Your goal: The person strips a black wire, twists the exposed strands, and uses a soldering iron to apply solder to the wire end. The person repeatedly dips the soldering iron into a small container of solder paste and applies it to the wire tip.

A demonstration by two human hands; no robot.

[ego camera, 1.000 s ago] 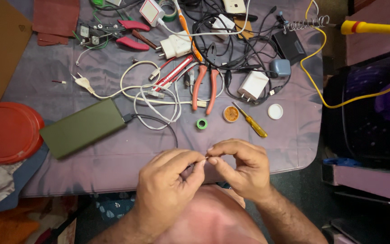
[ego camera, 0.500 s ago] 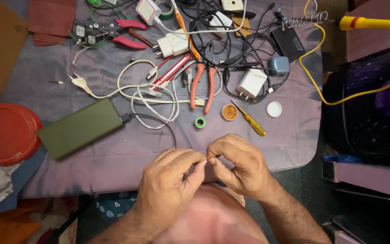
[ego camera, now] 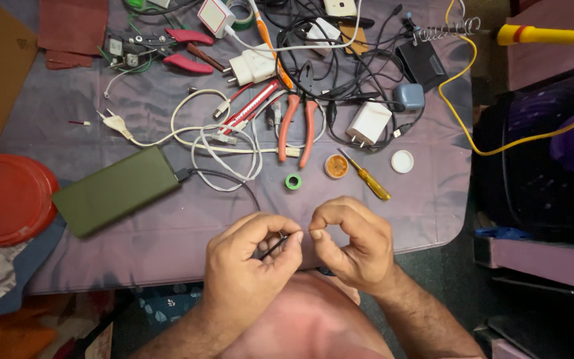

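Observation:
My left hand (ego camera: 250, 262) and my right hand (ego camera: 350, 242) meet fingertip to fingertip at the near edge of a purple-covered table (ego camera: 167, 226). Between them they pinch the end of a thin black cable (ego camera: 275, 247). The left fingers curl around the cable; the right thumb and forefinger close on its tip. That cable runs back over the cloth to a dark green power bank (ego camera: 117, 189) on the left.
Beyond the hands lie a small green tape roll (ego camera: 293, 181), an orange round tin (ego camera: 335, 166), a yellow screwdriver (ego camera: 367, 177), orange-handled pliers (ego camera: 298, 126), white chargers and tangled cables. A red plate (ego camera: 4, 198) sits at left, a yellow cord (ego camera: 493, 149) at right.
The hands stay joined at the table's near edge and the fingers have shifted slightly on the cable tip. The view has moved a little; nothing on the table has moved.

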